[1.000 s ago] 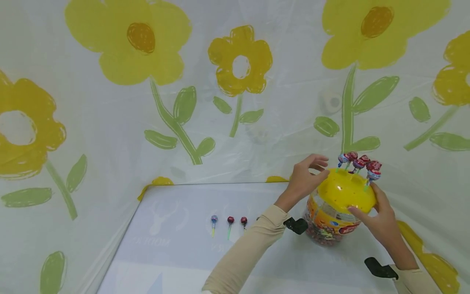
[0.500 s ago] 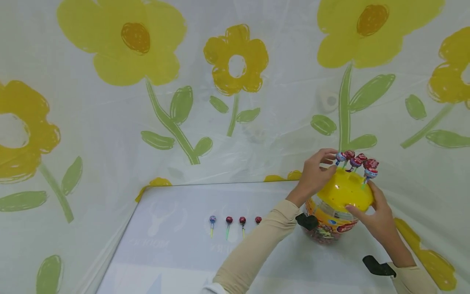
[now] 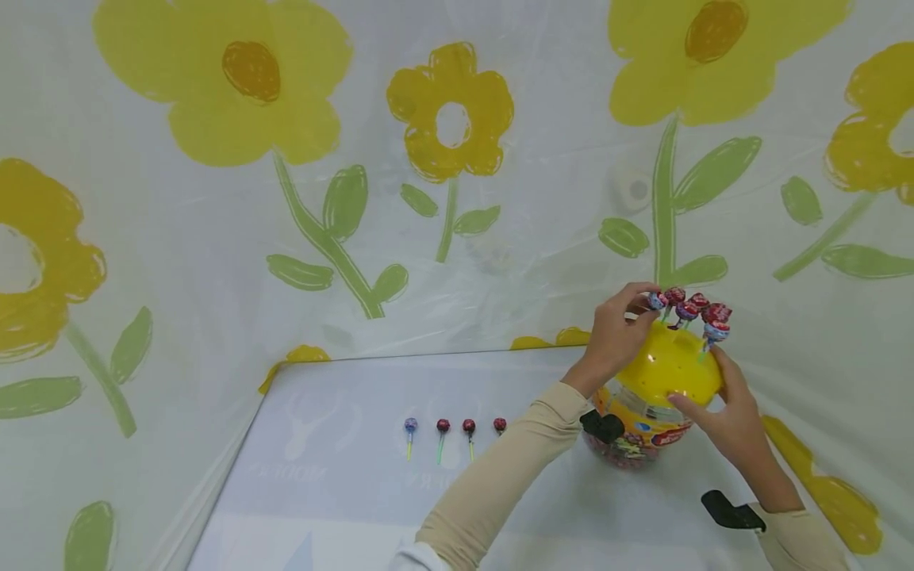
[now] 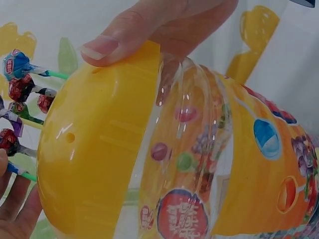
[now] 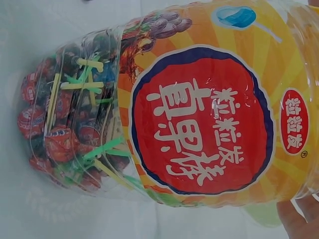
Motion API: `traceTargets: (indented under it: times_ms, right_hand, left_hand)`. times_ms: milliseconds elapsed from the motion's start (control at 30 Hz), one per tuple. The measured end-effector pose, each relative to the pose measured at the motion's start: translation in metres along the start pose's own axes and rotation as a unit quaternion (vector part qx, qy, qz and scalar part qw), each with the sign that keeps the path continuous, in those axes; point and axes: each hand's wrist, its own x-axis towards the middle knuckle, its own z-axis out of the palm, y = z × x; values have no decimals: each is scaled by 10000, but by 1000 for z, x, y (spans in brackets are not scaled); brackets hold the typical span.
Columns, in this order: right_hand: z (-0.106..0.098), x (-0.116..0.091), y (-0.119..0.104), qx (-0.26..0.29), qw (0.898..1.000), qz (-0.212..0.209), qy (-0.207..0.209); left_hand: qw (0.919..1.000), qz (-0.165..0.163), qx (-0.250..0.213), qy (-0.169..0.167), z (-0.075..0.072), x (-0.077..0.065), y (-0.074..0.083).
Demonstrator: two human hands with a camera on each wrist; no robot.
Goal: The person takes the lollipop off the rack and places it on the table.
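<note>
My left hand [image 3: 617, 337] pinches a blue-wrapped lollipop [image 3: 658, 301] at the left edge of the yellow lid [image 3: 671, 369]. In the left wrist view its fingers [image 4: 15, 214] are at the lower left, beside that lollipop's green stick. Several other lollipops [image 3: 716, 313] stand with their sticks in the lid's holes. My right hand [image 3: 735, 420] grips the lid's right side, thumb toward me. The lid tops a clear plastic candy jar [image 5: 199, 119] with an orange label. Through the jar's lower wall show many wrapped lollipops [image 5: 62, 144] with green and yellow sticks.
Left of the jar, several lollipops [image 3: 443, 426] lie in a row on the white table [image 3: 321, 484], the rightmost partly behind my left sleeve [image 3: 500, 476]. A flower-printed curtain [image 3: 543, 198] hangs behind the table and along its right side.
My left hand has moved right and slightly up to the leftmost blue lollipop on the lid, and its fingers have closed on it. My right hand keeps its grip. The view has shifted slightly.
</note>
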Motion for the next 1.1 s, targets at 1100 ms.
traceTargets:
  times_ms: [1100]
  right_hand:
    - [3,0,1,17,10000,-7,19]
  left_hand:
    - [9981,21,-415,452,-40,-26,-6]
